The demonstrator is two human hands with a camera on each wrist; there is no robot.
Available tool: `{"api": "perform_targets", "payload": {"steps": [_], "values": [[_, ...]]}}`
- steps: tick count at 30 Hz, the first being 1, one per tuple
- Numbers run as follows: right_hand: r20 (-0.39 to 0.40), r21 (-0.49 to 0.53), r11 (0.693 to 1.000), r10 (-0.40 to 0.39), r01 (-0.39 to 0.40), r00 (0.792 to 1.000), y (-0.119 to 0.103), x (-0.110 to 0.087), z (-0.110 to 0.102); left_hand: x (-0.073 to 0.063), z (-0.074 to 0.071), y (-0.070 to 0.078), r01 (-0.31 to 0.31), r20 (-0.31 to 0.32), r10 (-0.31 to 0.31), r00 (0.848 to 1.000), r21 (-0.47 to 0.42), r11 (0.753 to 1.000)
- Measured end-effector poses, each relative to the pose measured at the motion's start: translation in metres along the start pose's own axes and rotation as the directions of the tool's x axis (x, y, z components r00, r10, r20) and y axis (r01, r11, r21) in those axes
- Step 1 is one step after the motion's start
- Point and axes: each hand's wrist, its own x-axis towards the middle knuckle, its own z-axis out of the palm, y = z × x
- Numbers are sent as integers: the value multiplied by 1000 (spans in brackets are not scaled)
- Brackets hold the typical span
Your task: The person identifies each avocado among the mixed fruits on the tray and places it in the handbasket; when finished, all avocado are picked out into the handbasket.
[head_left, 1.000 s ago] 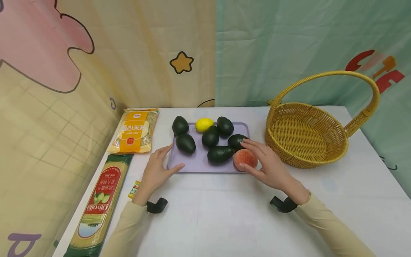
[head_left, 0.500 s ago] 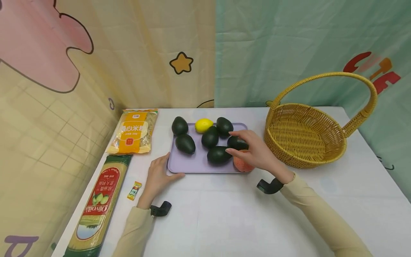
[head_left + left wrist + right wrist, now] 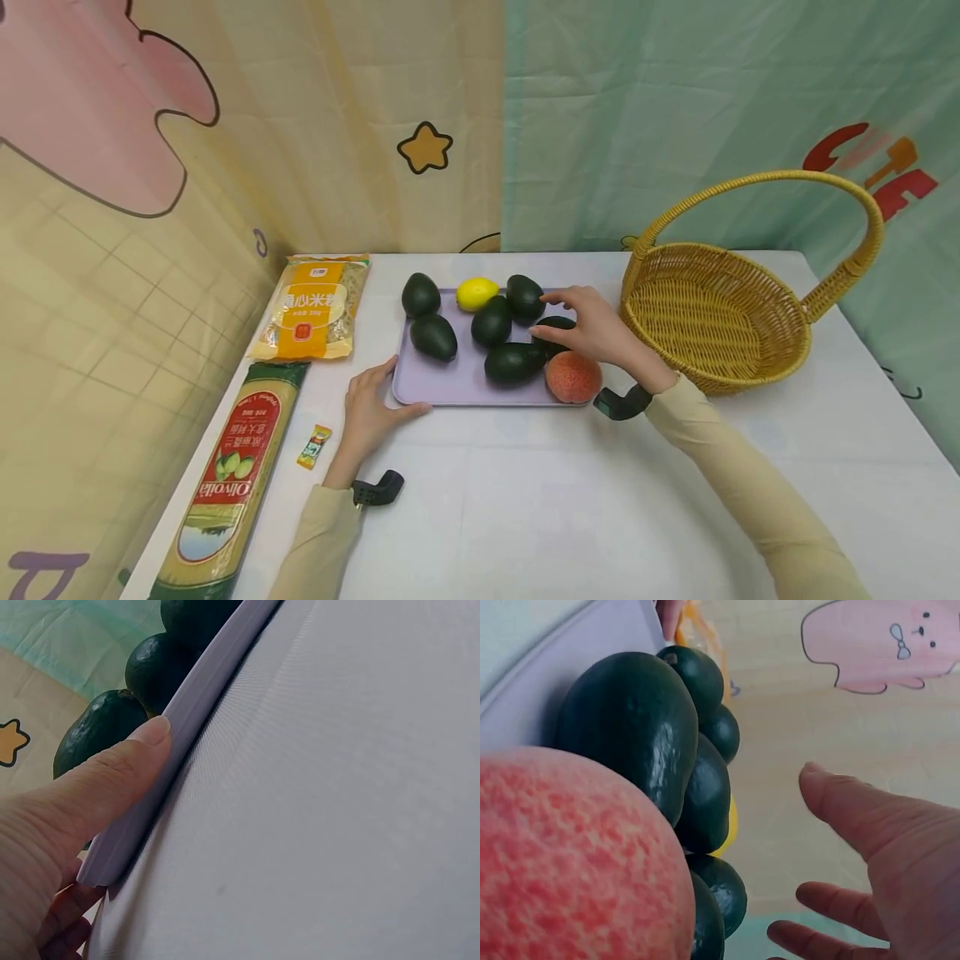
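Observation:
My left hand (image 3: 371, 417) holds the front left corner of a lilac tray (image 3: 450, 385), thumb along the front rim and fingers at the left side. On the tray lie a yellow lemon (image 3: 477, 293), a reddish peach (image 3: 573, 377) and several dark green avocados (image 3: 514, 363). Over the tray's right part is my right hand (image 3: 596, 329), thumb and fingers spread apart with nothing between them. It partly covers the rightmost avocado (image 3: 558, 322); its index fingertip is close to the back avocado (image 3: 525, 297). The right wrist view shows this hand (image 3: 900, 862) apart from the fruit.
A yellow wicker basket (image 3: 712, 383) with a tall handle stands to the right. Along the left side lie a bag of grain (image 3: 311, 308), a long pasta pack (image 3: 228, 475) and a small candy packet (image 3: 313, 447). Curtains (image 3: 637, 125) hang behind the table.
My right hand has moved left and away from me, off the peach to over the avocados. My left hand has shifted slightly at the tray corner, uncovering the candy packet.

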Motion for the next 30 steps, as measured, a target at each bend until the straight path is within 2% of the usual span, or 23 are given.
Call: {"api": "perform_targets", "payload": {"steps": [7, 16, 30], "values": [[53, -5, 995, 100, -99, 994, 12, 10, -2, -1, 1, 0, 17, -2, -17, 1000, -6, 1000], [145, -17, 975, 223, -223, 964, 23, 12, 2, -2, 0, 1, 9, -8, -9, 1000, 0, 1000], [210, 46, 953, 282, -298, 936, 33, 11, 6, -1, 1, 0, 9, -8, -9, 1000, -4, 1000]]}}
